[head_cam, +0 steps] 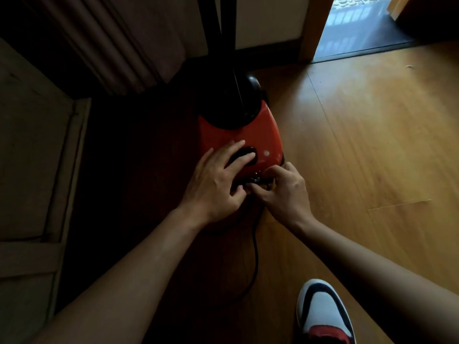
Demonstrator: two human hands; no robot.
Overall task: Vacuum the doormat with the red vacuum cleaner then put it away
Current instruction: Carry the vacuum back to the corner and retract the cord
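The left forearm and right forearm are bare from the near edge to the wrists, with nothing worn on them. Each ends in a bare hand, the left grip and the right grip, knuckles and tendons showing on their backs. At the near right, one foot wears a low sneaker: white toe box, black bands along the sides, red tongue area

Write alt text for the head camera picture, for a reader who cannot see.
Two hands work on a red vacuum cleaner on a wooden floor: the left hand rests on its top, the right hand pinches the black cord at its near end.
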